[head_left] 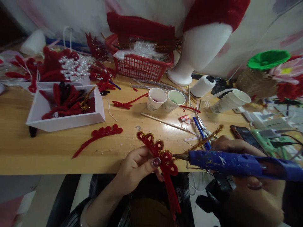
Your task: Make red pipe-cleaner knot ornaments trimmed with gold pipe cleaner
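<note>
Between its thumb and fingers, my left hand (139,168) pinches a red pipe-cleaner piece (169,181) bent into several loops. Gold tinsel pipe cleaner (208,138) edges the upper loops, and its loose end runs off to the right past my other hand. A blue hot glue gun (224,160) is gripped in my right hand (258,192), its nozzle at the loops just right of my left thumb. Whether the nozzle touches them I cannot tell. On the table to the left lies a similar red looped piece (101,134) without gold trim.
A white box (68,123) of red pieces stands left. Behind are two paper cups (156,99), a red basket (142,67) and a white mannequin head (201,50). Scissors (203,124), a blue pen (201,132) and a phone (246,135) lie right.
</note>
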{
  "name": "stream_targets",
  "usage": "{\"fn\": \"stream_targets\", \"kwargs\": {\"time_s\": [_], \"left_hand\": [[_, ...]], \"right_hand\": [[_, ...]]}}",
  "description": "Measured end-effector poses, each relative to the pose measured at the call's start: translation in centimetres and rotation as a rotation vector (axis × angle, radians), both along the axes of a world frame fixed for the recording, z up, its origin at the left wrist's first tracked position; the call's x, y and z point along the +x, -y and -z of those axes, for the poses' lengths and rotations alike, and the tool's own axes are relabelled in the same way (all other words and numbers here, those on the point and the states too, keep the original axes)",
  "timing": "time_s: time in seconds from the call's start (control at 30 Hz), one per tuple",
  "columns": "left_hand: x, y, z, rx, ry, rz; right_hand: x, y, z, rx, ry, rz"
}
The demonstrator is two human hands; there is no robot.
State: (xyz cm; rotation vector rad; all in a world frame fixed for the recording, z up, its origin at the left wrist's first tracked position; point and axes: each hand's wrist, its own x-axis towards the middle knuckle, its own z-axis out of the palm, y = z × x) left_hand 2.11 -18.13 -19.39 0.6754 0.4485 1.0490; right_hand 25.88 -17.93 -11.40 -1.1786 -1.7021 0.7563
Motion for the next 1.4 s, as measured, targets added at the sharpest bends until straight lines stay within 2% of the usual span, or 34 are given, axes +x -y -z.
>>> {"fn": "stream_targets", "kwargs": {"time_s": [0.23, 0.5, 0.7, 1.0, 1.4], "left_hand": [[0.0, 0.1, -0.6, -0.023, -0.082, -0.064], [-0.1, 0.2, -1.0, -0.012, -0.133, -0.046], [0.0, 0.2, -0.7, -0.013, -0.110, -0.009], [0.1, 0.2, -0.5, -0.024, -0.112, -0.006], [0.1, 0.1, -1.3, -0.027, -0.137, 0.022]], "right_hand": [[0.1, -0.1, -0.4, 0.011, 0.112, -0.071], [-0.2, -0.2, -0.9, -0.025, 0.111, -0.157], [-0.4, -0.5, -1.1, -0.028, 0.125, -0.139], [0.2, -0.7, -1.0, -0.047, 0.142, -0.197], [-0.4, -1.1, -1.6, -0.057, 0.127, -0.204]]}}
